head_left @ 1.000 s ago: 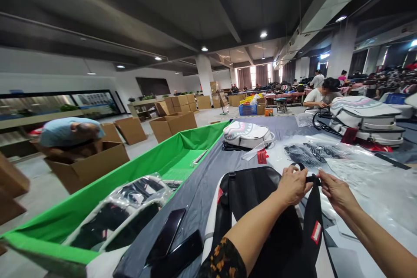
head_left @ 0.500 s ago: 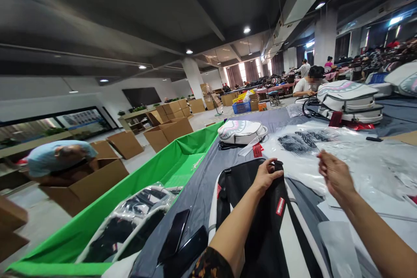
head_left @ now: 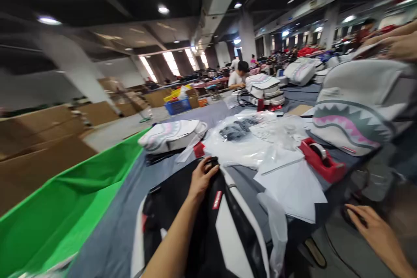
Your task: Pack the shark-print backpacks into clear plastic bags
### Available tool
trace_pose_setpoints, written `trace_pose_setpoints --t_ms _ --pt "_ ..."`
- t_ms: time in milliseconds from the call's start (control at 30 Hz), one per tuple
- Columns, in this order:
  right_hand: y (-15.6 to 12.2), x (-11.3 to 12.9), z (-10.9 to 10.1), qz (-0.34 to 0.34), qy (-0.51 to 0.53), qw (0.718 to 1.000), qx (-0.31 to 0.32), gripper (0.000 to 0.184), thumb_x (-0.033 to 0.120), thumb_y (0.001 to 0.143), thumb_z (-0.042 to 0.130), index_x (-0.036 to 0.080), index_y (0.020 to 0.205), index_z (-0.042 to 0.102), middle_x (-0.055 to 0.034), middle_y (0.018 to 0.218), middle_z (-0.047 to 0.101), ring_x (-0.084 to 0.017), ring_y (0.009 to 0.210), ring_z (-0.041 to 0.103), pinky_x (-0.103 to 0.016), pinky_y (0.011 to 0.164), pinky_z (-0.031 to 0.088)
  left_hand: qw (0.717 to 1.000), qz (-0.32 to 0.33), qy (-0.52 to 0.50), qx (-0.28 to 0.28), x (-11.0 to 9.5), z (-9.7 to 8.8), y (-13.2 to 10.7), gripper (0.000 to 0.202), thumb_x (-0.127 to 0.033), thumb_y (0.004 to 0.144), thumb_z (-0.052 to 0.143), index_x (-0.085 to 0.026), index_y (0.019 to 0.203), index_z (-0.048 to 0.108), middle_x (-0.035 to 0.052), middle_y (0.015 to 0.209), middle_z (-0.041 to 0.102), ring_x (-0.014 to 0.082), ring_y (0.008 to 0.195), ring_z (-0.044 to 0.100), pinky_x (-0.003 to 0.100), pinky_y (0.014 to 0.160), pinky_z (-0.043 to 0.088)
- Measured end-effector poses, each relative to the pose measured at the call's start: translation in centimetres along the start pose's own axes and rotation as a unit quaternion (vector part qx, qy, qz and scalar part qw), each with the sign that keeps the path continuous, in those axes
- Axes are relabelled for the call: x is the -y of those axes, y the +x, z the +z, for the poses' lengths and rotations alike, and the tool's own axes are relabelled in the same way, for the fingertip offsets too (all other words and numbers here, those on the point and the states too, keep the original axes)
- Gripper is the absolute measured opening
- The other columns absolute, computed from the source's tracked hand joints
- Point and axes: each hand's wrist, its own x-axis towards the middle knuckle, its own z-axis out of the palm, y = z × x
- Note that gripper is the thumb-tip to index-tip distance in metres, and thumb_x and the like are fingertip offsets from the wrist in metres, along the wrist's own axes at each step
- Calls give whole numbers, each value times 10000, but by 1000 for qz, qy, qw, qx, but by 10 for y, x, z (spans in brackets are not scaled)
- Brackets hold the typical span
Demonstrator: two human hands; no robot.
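The left hand [head_left: 200, 178] lies on the upper end of a black-and-white backpack [head_left: 228, 239], which rests back-up on the grey counter [head_left: 117, 226]. Its fingers curl around the black loop at the bag's top, just above a strap with a small red label [head_left: 216, 200]. The right hand [head_left: 374, 232] is off the bag, low and well to the right past the counter's edge. Its fingers are spread loosely and hold nothing, with the tips near a dark, blurred thing that I cannot identify.

Beyond the left hand lie a white shark-mouth backpack [head_left: 172, 134] and a heap of clear plastic bags [head_left: 247, 143]. To its right are white sheets [head_left: 293, 186] and a red tape dispenser [head_left: 321, 160]. A green cloth bin [head_left: 65, 208] runs along its left.

The step looks like steadying the bag by its top loop with one hand while the other is away from it. Any further handling calls for the right hand to come back over the counter, since one grip at the loop will not control the loose straps.
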Motion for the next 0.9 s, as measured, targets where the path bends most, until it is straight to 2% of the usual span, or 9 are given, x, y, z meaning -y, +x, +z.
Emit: trace_pose_setpoints --t_ms 133,267,333,467,533,600,700,800,900 --pt "-9 -8 13 -115 -122 986 8 374 426 962 431 263 1122 727 -77 1092 749 -242 938 733 -375 810 608 999 -26 18 -3 2 -3 0 959 -508 440 966 -185 1270 609 4 861 757 183 807 716 263 735 558" --pt "1 -1 37 -191 -147 970 32 394 238 924 393 259 1128 729 -68 1156 751 -231 1022 721 -379 853 592 997 -31 67 -9 -4 0 -7 945 -531 447 953 -197 1266 622 -12 837 755 195 839 724 251 738 569" --pt "14 4 36 -172 -133 976 33 363 251 921 406 254 1055 744 -63 1079 771 -237 965 732 -383 833 585 996 -29 82 -13 -6 1 -9 912 -525 451 950 -205 1246 638 -7 842 759 216 859 734 265 743 584" --pt "67 0 14 49 -81 993 -65 365 423 935 439 208 1068 702 -88 948 769 -240 769 721 -370 719 577 995 -53 84 -9 -6 -2 -8 911 -512 477 949 -231 1278 620 15 888 775 246 856 755 291 709 612" --pt "104 -12 5 109 -59 988 -91 418 468 932 411 189 1089 681 -107 956 762 -245 761 715 -367 702 574 994 -73 83 -16 -4 -6 -6 923 -494 476 957 -253 1297 613 26 932 785 261 872 766 296 703 622" --pt "141 -26 2 93 -50 992 -70 409 455 919 403 205 1054 698 -98 956 766 -247 796 720 -364 727 574 993 -91 71 -27 -2 -9 -4 933 -471 453 971 -283 1294 615 25 971 791 280 893 772 308 708 633" --pt "182 -45 12 37 -42 998 -3 327 359 846 454 251 935 750 -57 927 780 -234 829 727 -345 756 571 992 -111 51 -34 1 -12 -1 932 -477 436 980 -323 1280 615 11 993 796 307 919 776 332 708 648" --pt "194 -59 30 -6 -48 998 42 305 266 736 491 280 832 781 -48 945 787 -254 857 721 -356 694 555 989 -126 55 -50 4 -12 1 944 -507 405 986 -336 1261 628 18 1024 800 337 968 769 348 710 653" --pt "186 -68 47 -30 -67 996 41 320 252 742 506 324 845 800 -50 1005 784 -292 899 699 -386 644 518 987 -118 82 -72 9 -16 5 908 -543 403 972 -353 1234 658 32 1045 801 379 1032 750 384 716 657"
